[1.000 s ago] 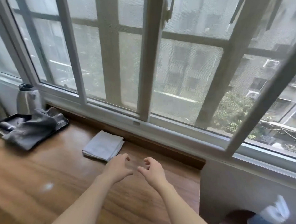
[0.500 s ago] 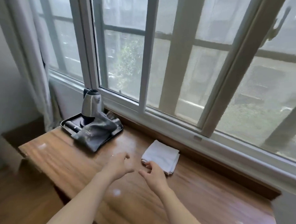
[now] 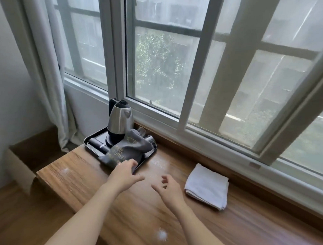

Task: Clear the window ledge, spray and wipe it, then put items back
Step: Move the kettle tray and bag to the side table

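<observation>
curtain [image 3: 45,75]: hangs at far left, past the ledge's left end.
ledge [image 3: 82,182]: wood, runs under the window [image 3: 192,75]; white smudges near left end and near front edge.
tray [image 3: 88,141]: black, at left end of ledge, back edge near the window frame.
kettle [image 3: 120,120]: steel with black lid, upright on its base at back of tray.
grey cloth [image 3: 128,149]: draped over tray's front right, printed lettering, one end hangs over tray's front rim.
dark tube [image 3: 98,144]: lies on tray's left side, partly under grey cloth.
glasses [image 3: 142,131]: lying at tray's back right, half hidden by grey cloth.
left hand [image 3: 124,174]: fingers spread and fairly straight, tips at tray's front rim and grey cloth edge; grasps nothing.
right hand [image 3: 168,189]: over ledge middle, fingers loosely curled, empty, apart from left hand.
white cloth [image 3: 207,186]: folded square, flat on ledge right of right hand, near the back edge.
</observation>
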{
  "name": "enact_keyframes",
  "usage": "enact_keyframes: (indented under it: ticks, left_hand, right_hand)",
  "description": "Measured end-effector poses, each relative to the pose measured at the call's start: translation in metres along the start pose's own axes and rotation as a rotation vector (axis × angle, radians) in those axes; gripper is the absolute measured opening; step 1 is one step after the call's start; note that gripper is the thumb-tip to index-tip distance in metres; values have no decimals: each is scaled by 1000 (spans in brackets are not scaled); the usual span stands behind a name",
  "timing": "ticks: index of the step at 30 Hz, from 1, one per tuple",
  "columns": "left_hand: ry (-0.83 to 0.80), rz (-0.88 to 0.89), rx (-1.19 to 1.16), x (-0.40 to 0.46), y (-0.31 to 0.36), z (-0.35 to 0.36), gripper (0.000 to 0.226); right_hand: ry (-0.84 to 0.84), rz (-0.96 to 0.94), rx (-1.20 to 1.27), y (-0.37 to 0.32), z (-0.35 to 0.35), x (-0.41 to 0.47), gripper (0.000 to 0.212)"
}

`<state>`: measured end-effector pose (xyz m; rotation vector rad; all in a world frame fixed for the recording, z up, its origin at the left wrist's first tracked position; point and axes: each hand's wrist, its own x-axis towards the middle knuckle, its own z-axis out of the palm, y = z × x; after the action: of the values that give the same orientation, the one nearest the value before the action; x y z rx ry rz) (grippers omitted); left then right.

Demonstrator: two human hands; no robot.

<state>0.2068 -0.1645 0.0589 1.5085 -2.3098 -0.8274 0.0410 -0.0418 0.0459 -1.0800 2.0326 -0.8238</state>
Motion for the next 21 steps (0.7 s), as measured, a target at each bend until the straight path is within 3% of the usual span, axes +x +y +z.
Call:
enact_keyframes:
  ticks: [12,16,21]
  left_hand:
    - [12,-93,-14,104,-68,-43,64]
    - [-16,-78,-6,127,-78,-48,69]
    - [-38,9,61,164,-89,-56,76]
  right_hand:
    - [-14,5,58,-52,67,123,63]
    - [-7,11,64,-64,73,139,42]
    - [53,78,68,-74,84,164,39]
